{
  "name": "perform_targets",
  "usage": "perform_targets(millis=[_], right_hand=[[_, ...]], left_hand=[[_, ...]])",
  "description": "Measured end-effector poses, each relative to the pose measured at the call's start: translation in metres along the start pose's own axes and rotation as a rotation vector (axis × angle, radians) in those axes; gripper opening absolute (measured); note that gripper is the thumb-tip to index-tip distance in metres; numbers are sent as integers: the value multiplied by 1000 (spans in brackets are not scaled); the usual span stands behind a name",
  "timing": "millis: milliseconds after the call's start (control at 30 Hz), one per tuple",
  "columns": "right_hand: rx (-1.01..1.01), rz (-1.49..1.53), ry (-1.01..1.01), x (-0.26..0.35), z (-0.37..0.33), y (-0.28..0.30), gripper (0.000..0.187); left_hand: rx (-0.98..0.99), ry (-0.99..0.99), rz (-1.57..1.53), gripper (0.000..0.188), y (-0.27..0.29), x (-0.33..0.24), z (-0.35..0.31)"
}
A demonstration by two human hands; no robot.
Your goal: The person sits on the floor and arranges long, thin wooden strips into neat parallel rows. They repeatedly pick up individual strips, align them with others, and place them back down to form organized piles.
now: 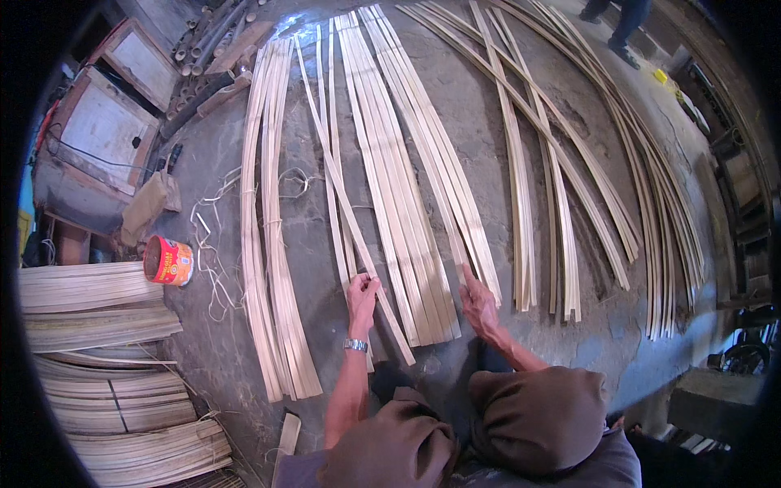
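Observation:
Long, pale bamboo strips lie in rows on the floor in front of me. My left hand (362, 301), with a metal watch at the wrist, is closed in a pinch on a single bamboo strip (396, 327) that slants across other loose strips. Beside it, a broad flat row of strips (399, 220) runs away from me between my two hands. My right hand (480, 307) rests against the near end of the narrower row of strips (446, 179) to its right, fingers stretched along it. Part of that hand's underside is hidden.
Two tied-looking bundles (281, 325) lie to the left, near a red tin (169, 262) and thin curled shavings. Stacked slats (122, 398) fill the lower left. Crossed strips (561, 163) spread to the right. At the far right stands another person's leg (628, 28).

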State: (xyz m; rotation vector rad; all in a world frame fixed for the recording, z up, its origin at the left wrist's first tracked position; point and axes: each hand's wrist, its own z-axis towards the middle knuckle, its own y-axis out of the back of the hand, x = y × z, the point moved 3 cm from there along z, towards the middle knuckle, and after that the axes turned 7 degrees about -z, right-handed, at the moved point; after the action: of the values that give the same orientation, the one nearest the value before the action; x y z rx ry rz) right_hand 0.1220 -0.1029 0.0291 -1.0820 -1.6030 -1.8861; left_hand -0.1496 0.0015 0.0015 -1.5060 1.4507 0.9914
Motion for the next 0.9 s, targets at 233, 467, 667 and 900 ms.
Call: perform_targets(millis=[233,467,667,900], right_hand=[[139,-265,11,-17,9,1,48],[235,-547,20,-14,19,0,51],[282,-555,32,-6,27,4,52],[288,-567,39,0,28,4,55]], left_hand=[[12,-80,-16,19,-5,13,8],[27,-63,53,21,-6,10,8],[14,10,26,22,-9,5,4],[3,-58,29,23,-6,17,9]])
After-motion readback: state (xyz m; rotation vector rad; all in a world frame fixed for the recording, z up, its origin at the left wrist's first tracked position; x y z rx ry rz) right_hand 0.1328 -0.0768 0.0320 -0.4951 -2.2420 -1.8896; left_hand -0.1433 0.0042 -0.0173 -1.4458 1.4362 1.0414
